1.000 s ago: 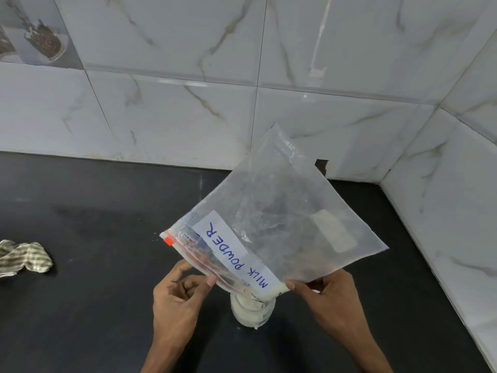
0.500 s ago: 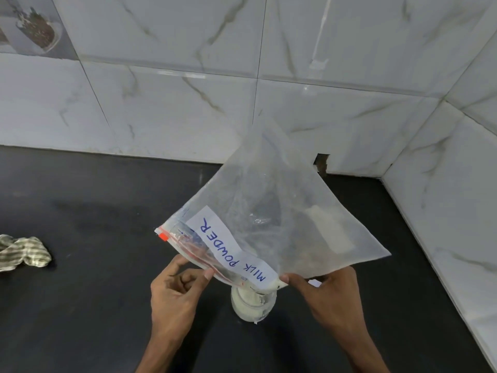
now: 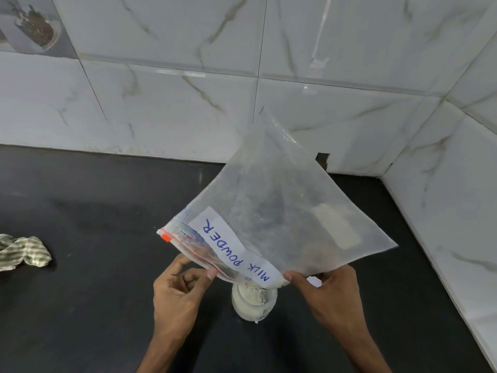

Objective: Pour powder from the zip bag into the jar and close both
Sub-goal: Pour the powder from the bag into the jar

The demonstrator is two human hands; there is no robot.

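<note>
A clear zip bag (image 3: 279, 211) with a white "MILK POWDER" label is held upside down, its zip edge pointing down over a small glass jar (image 3: 254, 302). The jar stands on the black counter and holds white powder. My left hand (image 3: 180, 289) pinches the bag's zip edge at the left. My right hand (image 3: 328, 294) pinches the lower corner of the bag just right of the jar's mouth. The bag looks almost empty, with a dusting of powder inside. The jar's lid is not visible.
A striped crumpled cloth (image 3: 21, 253) lies on the black counter (image 3: 94, 265) at the far left. White marble-look tiled walls (image 3: 188, 103) close the back and the right side, meeting in a corner at the back right.
The bag has stayed tipped over the jar, shifting only slightly. Both hands keep their grip in nearly the same places.
</note>
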